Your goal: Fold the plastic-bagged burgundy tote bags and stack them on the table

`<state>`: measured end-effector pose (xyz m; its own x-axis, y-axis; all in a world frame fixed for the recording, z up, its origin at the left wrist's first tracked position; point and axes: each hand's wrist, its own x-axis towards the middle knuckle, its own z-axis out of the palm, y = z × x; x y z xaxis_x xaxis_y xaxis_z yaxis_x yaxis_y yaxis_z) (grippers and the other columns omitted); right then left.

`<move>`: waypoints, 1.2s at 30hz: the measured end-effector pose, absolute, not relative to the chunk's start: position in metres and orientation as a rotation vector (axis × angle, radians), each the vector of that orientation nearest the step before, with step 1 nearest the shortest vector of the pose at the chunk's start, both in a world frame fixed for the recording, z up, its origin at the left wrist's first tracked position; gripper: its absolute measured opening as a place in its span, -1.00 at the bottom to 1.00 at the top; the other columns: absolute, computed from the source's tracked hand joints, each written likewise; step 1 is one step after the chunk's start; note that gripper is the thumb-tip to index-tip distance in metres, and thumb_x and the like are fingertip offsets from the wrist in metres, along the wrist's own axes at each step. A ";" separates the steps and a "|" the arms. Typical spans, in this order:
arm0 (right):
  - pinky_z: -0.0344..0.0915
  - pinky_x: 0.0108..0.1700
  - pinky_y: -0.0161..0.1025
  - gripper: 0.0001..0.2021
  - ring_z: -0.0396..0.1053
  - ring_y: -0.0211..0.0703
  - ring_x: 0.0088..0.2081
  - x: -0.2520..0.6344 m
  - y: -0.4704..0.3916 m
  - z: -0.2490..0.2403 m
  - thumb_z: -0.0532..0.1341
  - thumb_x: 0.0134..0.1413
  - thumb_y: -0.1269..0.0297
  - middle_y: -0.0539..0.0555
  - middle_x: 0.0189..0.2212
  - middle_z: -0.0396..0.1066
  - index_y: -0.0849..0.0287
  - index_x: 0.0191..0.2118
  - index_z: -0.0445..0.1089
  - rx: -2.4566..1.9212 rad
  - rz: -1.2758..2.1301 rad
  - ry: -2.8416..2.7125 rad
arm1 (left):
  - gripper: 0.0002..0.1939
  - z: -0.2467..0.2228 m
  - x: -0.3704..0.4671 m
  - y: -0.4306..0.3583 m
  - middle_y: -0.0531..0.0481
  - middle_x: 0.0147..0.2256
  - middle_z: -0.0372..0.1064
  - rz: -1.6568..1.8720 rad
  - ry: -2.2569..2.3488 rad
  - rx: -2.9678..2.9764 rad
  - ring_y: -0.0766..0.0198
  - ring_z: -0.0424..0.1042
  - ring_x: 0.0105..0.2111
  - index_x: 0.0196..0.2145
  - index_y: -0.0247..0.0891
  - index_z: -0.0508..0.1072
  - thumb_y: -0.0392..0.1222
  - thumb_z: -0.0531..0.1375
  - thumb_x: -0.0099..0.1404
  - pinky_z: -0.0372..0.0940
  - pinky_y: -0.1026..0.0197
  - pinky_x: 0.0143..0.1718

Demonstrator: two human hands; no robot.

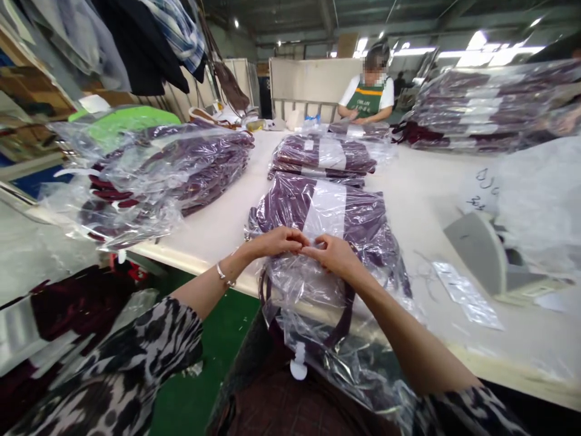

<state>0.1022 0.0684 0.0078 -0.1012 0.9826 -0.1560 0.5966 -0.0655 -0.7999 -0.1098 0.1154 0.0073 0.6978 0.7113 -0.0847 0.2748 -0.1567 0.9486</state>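
At the centre of the frame, a maroon bag (285, 200) lies flat on a pale desk (408, 194) inside a clear plastic sleeve (304, 275), with a white band (329, 209) across its middle. The person's left hand (281, 241) and right hand (336, 253) meet over its near edge, resting at the plastic. The fingers of both hands are bent inward, their tips together or almost so; whether a fold of film is caught between them cannot be told.

Below the hands, a dark handle (342, 324) loops toward the bottom of the frame under loose film, and a white tab (298, 366) hangs near its lower end. The left wrist carries a bracelet (221, 272).

Just beyond the bag, above centre, sits a pile of wrapped maroon goods (290, 148). A larger wrapped heap (204, 163) fills the left of the desk, and another tall stack (490, 106) stands at upper right. At right lie a silvery strip (467, 293) and a grey curved object (476, 248). At upper centre-right, a co-worker in a green apron (365, 102) stands at the desk's far side. Clothes (131, 48) hang at upper left.
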 end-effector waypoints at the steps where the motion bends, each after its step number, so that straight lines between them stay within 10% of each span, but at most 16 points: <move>1: 0.26 -0.56 -0.32 -0.62 0.39 -0.21 -0.56 0.100 0.071 0.009 0.43 0.01 0.00 0.02 -0.52 0.49 0.21 -0.19 0.53 -1.697 1.009 -1.788 | -0.76 0.006 -0.109 0.114 -0.03 -0.28 0.57 0.473 0.804 1.744 0.30 0.49 -0.33 -0.13 -0.30 0.59 -0.20 0.27 0.27 0.37 0.27 -0.22; 9: 0.22 -0.54 -0.38 -0.91 0.36 -0.26 -0.62 0.093 0.078 0.013 0.23 0.10 0.39 -0.08 -0.66 0.39 0.15 -0.42 0.42 -1.800 0.985 -1.762 | -0.74 -0.011 -0.096 0.109 0.12 -0.37 0.42 0.603 1.053 1.724 0.33 0.46 -0.53 -0.13 -0.23 0.31 -0.34 0.22 0.22 0.36 0.26 -0.45; 15: 0.29 -0.59 -0.35 -0.90 0.45 -0.20 -0.60 0.104 0.082 0.015 0.16 0.18 0.43 -0.04 -0.58 0.47 0.14 -0.35 0.36 -1.806 1.175 -1.567 | -0.66 -0.011 -0.103 0.114 -0.08 -0.02 0.46 0.862 1.278 2.367 0.11 0.43 -0.06 -0.01 -0.20 0.47 -0.30 0.30 0.24 0.29 0.05 0.03; 20: 0.30 -0.56 -0.36 -0.88 0.48 -0.22 -0.56 0.113 0.084 0.016 0.14 0.20 0.45 0.00 -0.47 0.52 0.16 -0.34 0.38 -1.815 1.168 -1.602 | -0.86 -0.018 -0.103 0.126 -0.02 -0.28 0.53 0.698 1.360 2.395 0.12 0.42 -0.18 -0.22 -0.22 0.60 -0.15 0.25 0.35 0.21 0.09 -0.05; 28: 0.27 -0.24 -0.22 -0.66 0.54 0.00 -0.16 0.112 0.077 0.022 0.27 0.22 0.31 0.09 -0.11 0.57 0.09 0.11 0.44 -1.745 0.210 -2.277 | -0.80 -0.018 -0.104 0.135 0.03 -0.39 0.47 0.684 1.314 2.254 0.24 0.37 -0.34 -0.40 -0.26 0.53 -0.14 0.19 0.32 0.18 0.19 -0.20; 36: 0.23 -0.22 -0.24 -0.81 0.50 -0.09 -0.21 0.104 0.061 0.018 0.17 0.35 0.24 0.05 -0.18 0.58 0.07 -0.16 0.56 -1.499 0.140 -2.205 | -0.76 -0.005 -0.113 0.117 0.05 -0.42 0.39 0.792 1.144 2.090 0.27 0.33 -0.39 -0.37 -0.27 0.44 -0.10 0.11 0.39 0.18 0.22 -0.30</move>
<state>0.1041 0.0611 0.0181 -0.2950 0.9005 0.3196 0.8527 0.3990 -0.3372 -0.1133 0.1174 -0.0050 0.4449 0.8715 0.2061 0.4991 -0.4324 0.7510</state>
